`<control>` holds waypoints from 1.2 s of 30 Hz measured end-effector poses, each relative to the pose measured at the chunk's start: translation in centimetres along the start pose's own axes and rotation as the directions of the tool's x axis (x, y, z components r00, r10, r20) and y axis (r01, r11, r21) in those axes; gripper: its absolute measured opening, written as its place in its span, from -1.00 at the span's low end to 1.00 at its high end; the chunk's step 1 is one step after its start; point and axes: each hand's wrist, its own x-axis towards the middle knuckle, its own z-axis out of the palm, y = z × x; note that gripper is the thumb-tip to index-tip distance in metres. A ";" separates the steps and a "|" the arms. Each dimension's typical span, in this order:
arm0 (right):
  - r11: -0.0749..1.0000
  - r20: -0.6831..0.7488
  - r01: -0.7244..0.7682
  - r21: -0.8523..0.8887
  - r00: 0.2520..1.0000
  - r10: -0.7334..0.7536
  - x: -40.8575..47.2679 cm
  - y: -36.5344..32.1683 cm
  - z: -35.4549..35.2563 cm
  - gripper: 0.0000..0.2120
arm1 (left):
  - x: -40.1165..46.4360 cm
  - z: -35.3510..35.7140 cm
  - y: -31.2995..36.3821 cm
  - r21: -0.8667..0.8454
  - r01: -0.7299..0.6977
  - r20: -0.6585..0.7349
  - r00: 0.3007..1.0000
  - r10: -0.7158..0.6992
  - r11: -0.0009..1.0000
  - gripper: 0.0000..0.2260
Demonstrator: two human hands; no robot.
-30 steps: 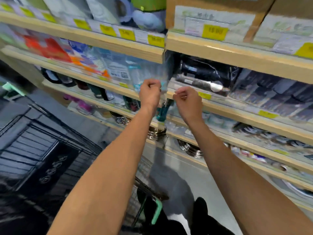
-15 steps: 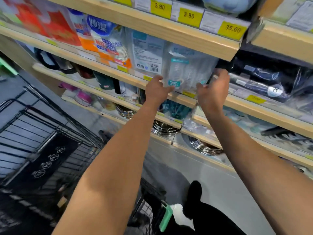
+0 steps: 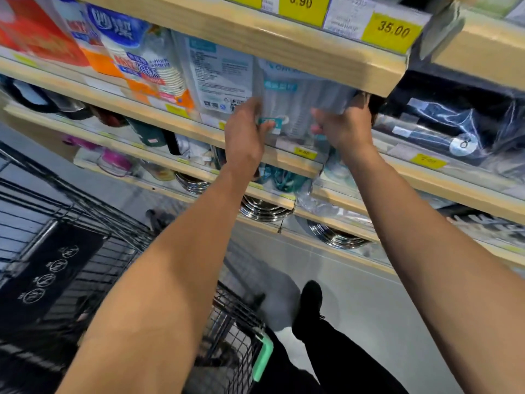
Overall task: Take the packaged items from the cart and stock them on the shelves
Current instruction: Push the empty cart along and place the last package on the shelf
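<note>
Clear plastic pkg (image 3: 295, 106) w/ teal labels stands upright on the wooden shelf (image 3: 289, 159), tucked under the shelf above, just right of a similar pkg w/ printed back label (image 3: 218, 78). Black wire cart (image 3: 93, 268) sits below left.

Wooden shelf (image 3: 159, 116) carried clear packs of cups (image 3: 295, 106), upright in row, beside blue-and-orange packs (image 3: 142, 64) at left. Neighbouring shelf (image 3: 454, 183) at right held dark wrapped goods (image 3: 460, 120). Lower shelf (image 3: 270, 197) carried steel bowls (image 3: 261, 210).
</note>
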 end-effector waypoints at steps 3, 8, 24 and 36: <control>0.997 -0.051 0.046 -0.068 0.997 -0.049 1.0 2.0 0.9 -0.37 | 0.6 -0.4 -0.1 0.043 -0.082 0.051 0.996 0.080 0.996 -0.75; 0.958 -0.058 0.044 -0.283 0.996 -0.063 -1.4 0.1 0.5 -0.57 | 0.3 0.2 -0.5 0.034 -0.096 0.010 0.995 0.095 0.995 -0.74; 0.953 -0.166 0.116 -0.280 0.972 -0.167 -1.9 -0.2 -0.4 -0.40 | 3.2 0.6 -0.2 0.297 -0.164 0.167 0.979 0.118 0.941 -0.63; 0.994 -0.297 0.062 -0.091 0.951 -0.086 -2.0 -0.4 0.7 -0.55 | 2.7 -1.0 2.6 -0.058 -0.194 -0.197 0.964 0.179 0.979 -0.59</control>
